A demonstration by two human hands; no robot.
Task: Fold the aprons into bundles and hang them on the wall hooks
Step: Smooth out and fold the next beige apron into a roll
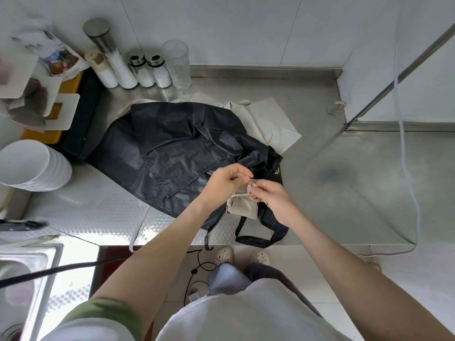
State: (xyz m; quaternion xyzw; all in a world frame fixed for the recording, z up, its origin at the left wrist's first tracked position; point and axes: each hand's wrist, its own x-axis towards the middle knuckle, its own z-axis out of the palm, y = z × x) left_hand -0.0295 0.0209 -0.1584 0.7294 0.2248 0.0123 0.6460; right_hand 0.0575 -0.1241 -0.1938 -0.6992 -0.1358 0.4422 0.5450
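While the stainless steel counter [344, 168] stretched across the view, a black apron [172, 143] lay spread and crumpled over its middle, with its strap loop [256, 238] lying at the front edge. A cream apron [268, 121] lay partly under the black one, toward the back wall. A stack of white bowls [32, 166] stood at the counter's left end, well apart from the hands. A small folded apron bundle [242, 205], also cream, was held just over the black apron near the front edge. The left hand [226, 180] and right hand [273, 195] were close together above it, and both pinched the bundle's thin strap [252, 184] with curled fingers.
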